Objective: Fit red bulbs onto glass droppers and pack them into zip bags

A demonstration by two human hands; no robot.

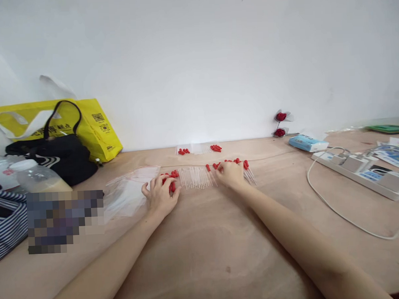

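Observation:
Several thin clear sticks point(194, 178) lie side by side in a row on the wooden table point(203, 237). Left of the row, my left hand point(162, 196) rests over a cluster of small red pieces point(173, 186), its fingers curved and apart. At the row's right end, my right hand point(231, 174) has its fingers pressed together near a red piece point(215, 166); what they hold, if anything, is hidden. More sticks with red ends point(250, 174) fan out beside that hand. Near the wall lies a clear bag point(197, 148) with red pieces at both sides.
Clear plastic bags point(130, 192) lie left of my left hand. Farther left are a yellow bag point(101, 127), a black bag point(67, 157) and a bottle point(38, 176). To the right are a blue tissue pack point(307, 142), a power strip point(359, 173) with cables and two red roses point(280, 132).

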